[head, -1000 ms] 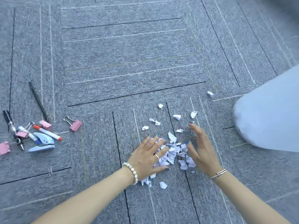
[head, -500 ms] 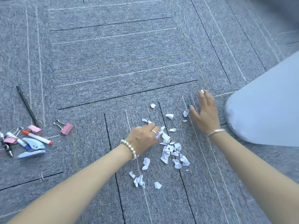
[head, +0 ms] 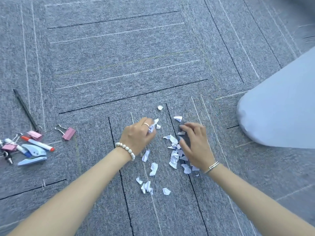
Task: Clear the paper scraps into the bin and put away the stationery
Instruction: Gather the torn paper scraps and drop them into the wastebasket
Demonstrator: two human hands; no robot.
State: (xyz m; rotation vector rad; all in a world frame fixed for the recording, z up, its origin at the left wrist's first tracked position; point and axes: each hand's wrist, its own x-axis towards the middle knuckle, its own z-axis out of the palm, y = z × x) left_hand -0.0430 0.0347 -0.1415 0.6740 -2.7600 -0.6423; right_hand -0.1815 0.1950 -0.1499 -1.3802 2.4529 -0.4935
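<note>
Since half a second ago, the right hand (head: 196,143) has pulled back from the far edge of the mess and now rests curled over the white paper scraps (head: 173,155) on the grey carpet (head: 119,65); whether it grips any cannot be told. The left hand (head: 138,135), wearing a pearl bracelet, has closed into a loose fist, pinching crumpled scraps at its fingertips. Torn, creased pieces lie scattered between and below both hands. Well to the left sit a pink binder clip (head: 67,132), a red-capped marker (head: 37,143), a pale blue hole punch (head: 33,155) and a slim black pen (head: 25,110).
</note>
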